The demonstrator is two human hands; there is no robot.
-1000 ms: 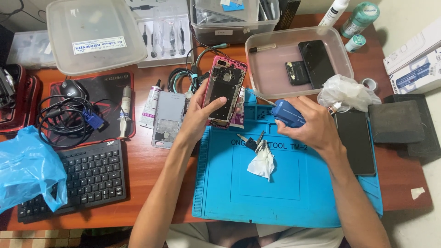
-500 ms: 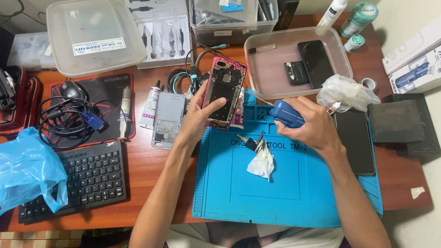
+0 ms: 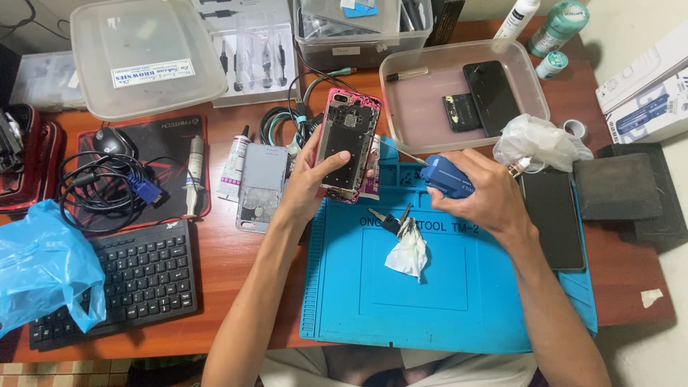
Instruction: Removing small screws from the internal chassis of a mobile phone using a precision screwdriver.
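My left hand holds an opened phone with a pink frame, its insides facing up, above the far edge of the blue work mat. My right hand grips a blue-handled screwdriver; its thin shaft points left towards the phone's right edge. A crumpled white tissue and small black tweezers lie on the mat just below the two hands.
A clear tray with a dark phone and a battery sits behind my right hand. A dark screen panel lies at the right. A grey back cover, keyboard, blue bag, cables and a lidded box are at the left.
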